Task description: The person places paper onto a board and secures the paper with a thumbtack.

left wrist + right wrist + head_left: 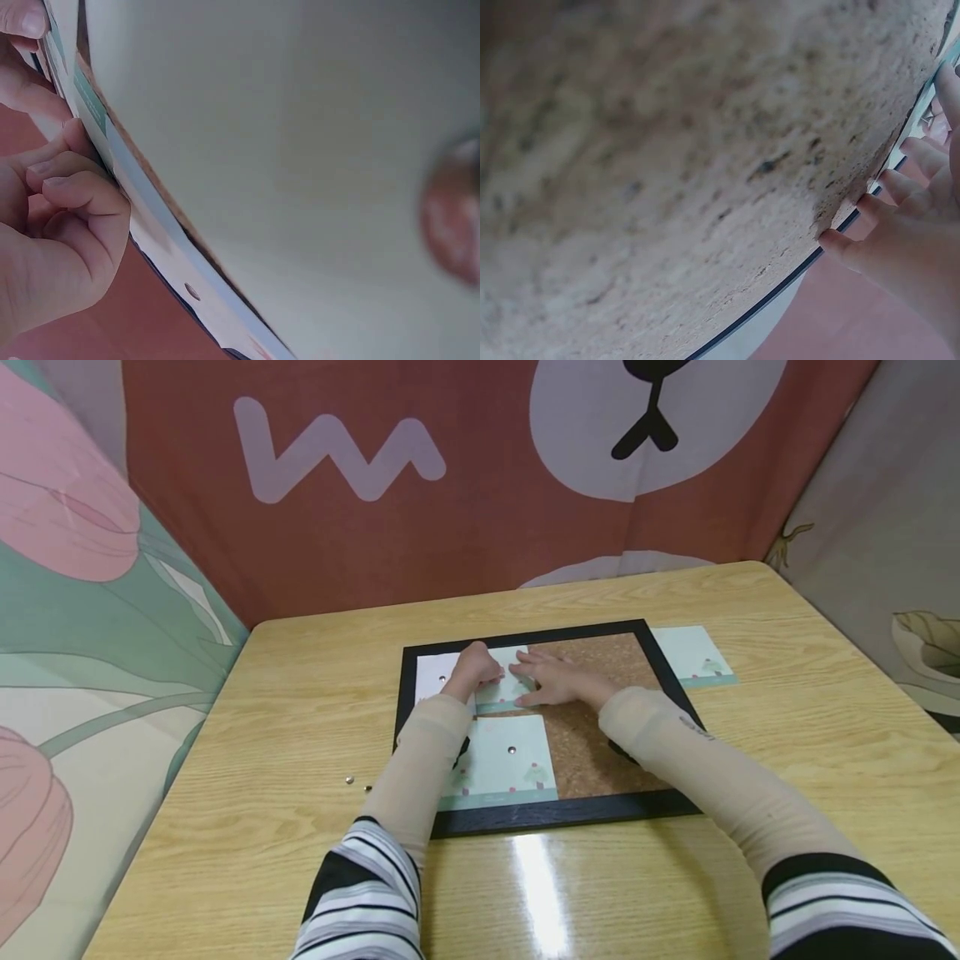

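My left hand [476, 670] has its fingers curled, with the fingertips at the middle of a pale printed card [491, 697] on the corkboard [592, 760]. I cannot tell whether a tack is under those fingertips. In the left wrist view the curled fingers [82, 195] meet the card surface. My right hand [558, 679] lies with spread fingers over the right part of the same card and the bare cork. From the right wrist, its fingertips [838, 241] rest along the cork.
A white card [427, 672] with a silver thumbtack [442, 678] lies at the board's upper left. Below it, another card [525, 777] bears a thumbtack [512, 750]. Loose tacks [349, 780] lie left of the black frame [525, 814]; one more card [693, 656] lies right of it.
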The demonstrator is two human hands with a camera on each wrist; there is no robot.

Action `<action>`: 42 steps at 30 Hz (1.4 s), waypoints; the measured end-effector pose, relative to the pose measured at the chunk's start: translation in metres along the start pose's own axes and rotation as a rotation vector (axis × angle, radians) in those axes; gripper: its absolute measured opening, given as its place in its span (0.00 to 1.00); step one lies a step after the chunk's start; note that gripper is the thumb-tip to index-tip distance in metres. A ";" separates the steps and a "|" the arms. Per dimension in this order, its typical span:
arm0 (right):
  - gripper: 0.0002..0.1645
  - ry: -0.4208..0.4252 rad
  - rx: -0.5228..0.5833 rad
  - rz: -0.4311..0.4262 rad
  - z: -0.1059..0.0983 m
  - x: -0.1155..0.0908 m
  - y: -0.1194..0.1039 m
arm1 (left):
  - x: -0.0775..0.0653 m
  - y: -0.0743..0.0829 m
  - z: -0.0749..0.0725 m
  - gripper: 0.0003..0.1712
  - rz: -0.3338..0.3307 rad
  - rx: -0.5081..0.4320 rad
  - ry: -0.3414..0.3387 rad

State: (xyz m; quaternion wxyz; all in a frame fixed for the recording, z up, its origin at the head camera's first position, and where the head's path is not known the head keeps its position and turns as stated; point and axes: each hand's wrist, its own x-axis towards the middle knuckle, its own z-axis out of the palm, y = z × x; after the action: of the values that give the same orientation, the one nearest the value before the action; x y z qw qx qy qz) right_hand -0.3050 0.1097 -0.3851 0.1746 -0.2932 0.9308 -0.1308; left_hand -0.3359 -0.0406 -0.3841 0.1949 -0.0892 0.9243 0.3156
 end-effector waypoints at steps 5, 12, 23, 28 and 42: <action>0.40 0.003 -0.004 0.000 0.000 0.000 -0.001 | 0.000 -0.001 0.000 0.07 -0.004 -0.013 0.007; 0.40 0.012 -0.001 -0.005 0.000 -0.001 -0.002 | 0.006 -0.001 0.001 0.09 -0.030 0.013 0.010; 0.40 0.011 -0.005 0.000 0.001 -0.001 -0.001 | 0.002 -0.001 0.002 0.09 -0.022 -0.023 -0.003; 0.40 0.012 0.001 -0.002 0.002 0.000 -0.001 | -0.005 -0.001 0.000 0.10 0.001 -0.017 -0.003; 0.40 0.013 0.000 0.003 0.002 0.000 0.000 | -0.001 0.001 0.001 0.08 -0.025 0.005 -0.007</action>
State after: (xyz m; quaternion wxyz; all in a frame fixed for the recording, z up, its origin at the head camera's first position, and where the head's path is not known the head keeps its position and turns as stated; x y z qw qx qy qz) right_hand -0.3042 0.1091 -0.3865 0.1689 -0.2908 0.9324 -0.1325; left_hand -0.3352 -0.0393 -0.3843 0.2024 -0.0991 0.9232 0.3114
